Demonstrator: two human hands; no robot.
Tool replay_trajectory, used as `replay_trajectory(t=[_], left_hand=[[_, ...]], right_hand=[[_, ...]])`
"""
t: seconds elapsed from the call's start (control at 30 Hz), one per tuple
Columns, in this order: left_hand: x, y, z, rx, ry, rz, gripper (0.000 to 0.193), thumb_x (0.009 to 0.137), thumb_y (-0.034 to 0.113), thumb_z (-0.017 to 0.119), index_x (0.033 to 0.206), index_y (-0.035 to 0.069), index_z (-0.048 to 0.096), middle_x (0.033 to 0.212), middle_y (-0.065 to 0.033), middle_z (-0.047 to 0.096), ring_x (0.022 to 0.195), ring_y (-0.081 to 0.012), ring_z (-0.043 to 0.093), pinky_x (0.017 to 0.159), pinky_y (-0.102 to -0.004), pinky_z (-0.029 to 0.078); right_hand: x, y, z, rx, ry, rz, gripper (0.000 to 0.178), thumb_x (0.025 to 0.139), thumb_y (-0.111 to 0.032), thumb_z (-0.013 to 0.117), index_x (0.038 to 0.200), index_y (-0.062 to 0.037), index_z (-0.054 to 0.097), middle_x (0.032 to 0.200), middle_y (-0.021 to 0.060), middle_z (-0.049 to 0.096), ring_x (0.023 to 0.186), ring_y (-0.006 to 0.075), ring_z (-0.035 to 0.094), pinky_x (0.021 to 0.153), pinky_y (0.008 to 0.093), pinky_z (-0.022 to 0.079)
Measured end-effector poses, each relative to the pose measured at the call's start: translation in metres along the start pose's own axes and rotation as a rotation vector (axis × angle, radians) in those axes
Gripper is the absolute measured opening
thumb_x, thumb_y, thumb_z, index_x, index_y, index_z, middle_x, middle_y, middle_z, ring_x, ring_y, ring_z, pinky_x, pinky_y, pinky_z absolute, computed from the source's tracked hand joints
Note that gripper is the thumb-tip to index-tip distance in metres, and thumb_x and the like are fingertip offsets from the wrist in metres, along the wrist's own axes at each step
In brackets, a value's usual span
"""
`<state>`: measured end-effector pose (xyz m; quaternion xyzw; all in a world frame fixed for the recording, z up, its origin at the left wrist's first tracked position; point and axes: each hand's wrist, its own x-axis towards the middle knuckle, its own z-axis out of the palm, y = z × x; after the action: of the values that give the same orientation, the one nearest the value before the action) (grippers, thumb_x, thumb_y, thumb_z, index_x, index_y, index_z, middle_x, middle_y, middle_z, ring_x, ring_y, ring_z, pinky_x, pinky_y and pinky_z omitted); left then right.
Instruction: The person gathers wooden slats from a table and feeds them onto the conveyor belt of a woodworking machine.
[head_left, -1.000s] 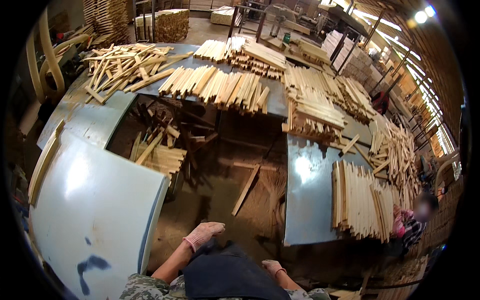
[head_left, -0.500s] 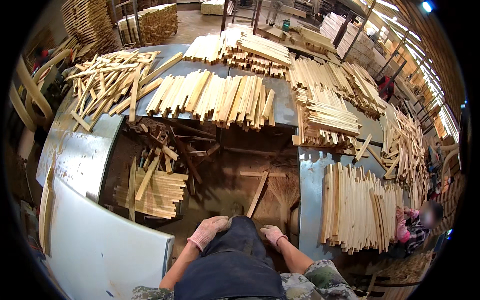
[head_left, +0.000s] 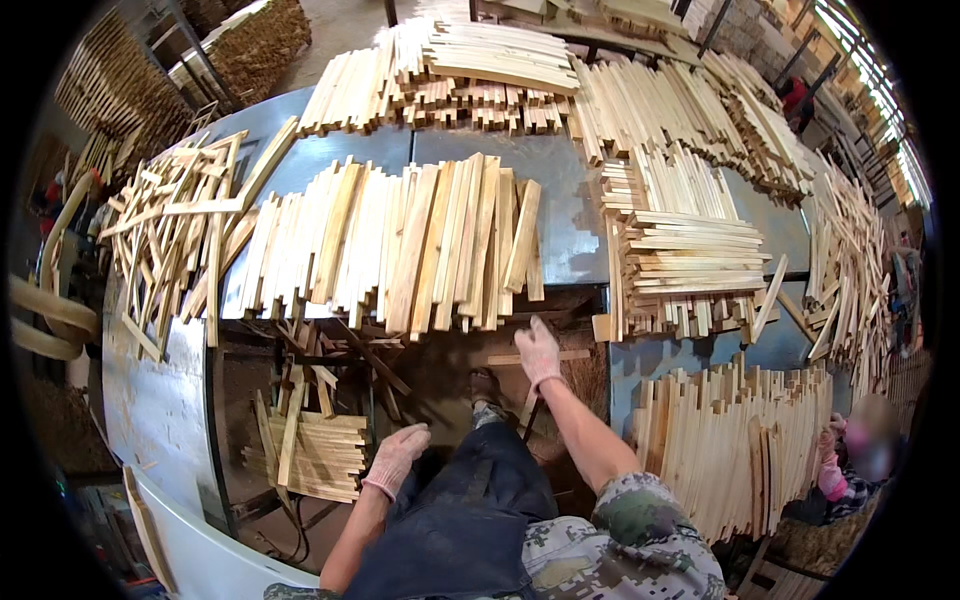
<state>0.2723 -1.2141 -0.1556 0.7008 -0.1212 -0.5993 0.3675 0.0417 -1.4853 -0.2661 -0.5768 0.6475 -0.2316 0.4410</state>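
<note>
My left hand (head_left: 398, 459), in a pale work glove, hangs in front of my dark apron (head_left: 440, 545). Its fingers are loosely curled together, with nothing seen in them. Farther forward, my gloved right hand (head_left: 539, 353) is raised over the gap between the tables, its fingers folded in and no object showing. It is nearest to the front ends of a row of wooden strips (head_left: 400, 235) lying side by side on the metal table (head_left: 562, 225), but apart from them. My shoe (head_left: 484, 385) shows on the floor below.
A jumbled heap of strips (head_left: 175, 225) covers the table's left end. Stacked strips (head_left: 690, 250) and another row (head_left: 735, 445) lie to the right. Below are a low stack of strips (head_left: 335, 450) and loose pieces. A co-worker's pink sleeve (head_left: 831, 478) is at far right.
My view has moved forward, toward the table. My right hand has left my knee and risen forward near the row of strips. My left hand has come off my other knee.
</note>
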Motion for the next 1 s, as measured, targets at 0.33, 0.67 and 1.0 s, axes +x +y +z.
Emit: replay_trajectory(t=[0.33,0.67,1.0], left_hand=[[0.165,0.111,-0.012,0.497,0.464,0.357,0.077,0.094,0.03,0.076,0.157,-0.005,0.048,0.152,-0.0258,0.061,0.138,-0.0356,0.062,0.116,-0.0398,0.049],[0.221,0.157,0.004,0.625,0.464,0.242,0.08,0.092,0.039,0.077,0.157,0.003,0.048,0.133,-0.0259,0.068,0.121,-0.0399,0.068,0.104,-0.044,0.054],[0.223,0.155,0.003,0.606,0.471,0.291,0.071,0.094,0.033,0.074,0.154,0.003,0.052,0.136,-0.024,0.068,0.122,-0.0392,0.068,0.106,-0.0429,0.053]], right_hand=[[0.173,-0.068,0.02,-0.236,0.084,0.077,0.081,0.09,-0.04,0.073,0.154,0.0038,0.051,0.141,0.0275,0.067,0.126,0.04,0.067,0.108,0.043,0.052],[0.135,-0.098,0.023,-0.417,-0.118,-0.043,0.076,0.1,-0.043,0.064,0.162,-0.0039,0.047,0.138,0.0303,0.066,0.126,0.0428,0.066,0.11,0.0468,0.052],[0.138,-0.101,0.016,-0.124,-0.244,0.09,0.069,0.101,-0.037,0.061,0.16,-0.0023,0.049,0.151,0.0234,0.062,0.14,0.0386,0.059,0.117,0.0434,0.047]])
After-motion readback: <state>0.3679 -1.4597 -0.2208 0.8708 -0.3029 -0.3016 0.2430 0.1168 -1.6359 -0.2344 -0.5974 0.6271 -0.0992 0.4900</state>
